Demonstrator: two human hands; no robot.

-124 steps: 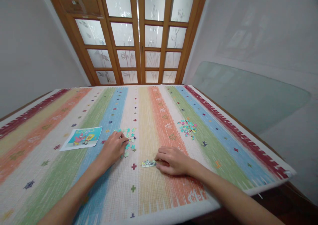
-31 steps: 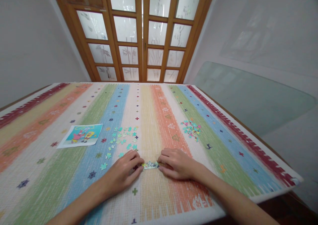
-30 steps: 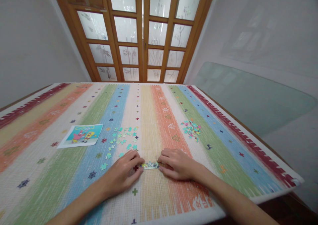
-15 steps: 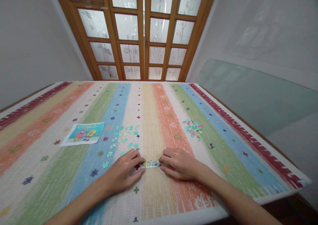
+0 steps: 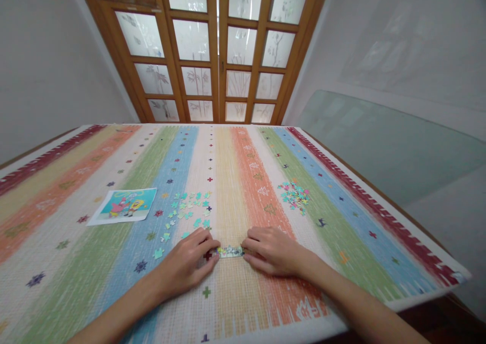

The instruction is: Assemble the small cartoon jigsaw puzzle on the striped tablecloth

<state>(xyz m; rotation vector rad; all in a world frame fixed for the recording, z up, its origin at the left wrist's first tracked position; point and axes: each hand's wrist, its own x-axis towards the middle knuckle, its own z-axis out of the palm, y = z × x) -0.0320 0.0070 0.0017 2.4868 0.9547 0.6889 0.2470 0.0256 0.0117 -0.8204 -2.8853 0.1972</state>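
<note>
Left hand (image 5: pixel 192 258): pinching the left end of the jigsaw strip (image 5: pixel 231 252).
Right hand (image 5: pixel 269 251): pinching its right end.
Jigsaw strip: flat on the bench (image 5: pixel 232 298).
Loose pieces (image 5: pixel 187 215): beyond left hand.
SpongeBob print (image 5: pixel 125 205): left of them.
Mixed heap (image 5: pixel 294 196): farther right.

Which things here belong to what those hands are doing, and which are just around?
Likely belong: puzzle strip, left hand and right hand at its ends; loose teal pieces; mixed piece pile; picture sheet.

Just around: striped tablecloth; wooden doors; green panel.
</note>
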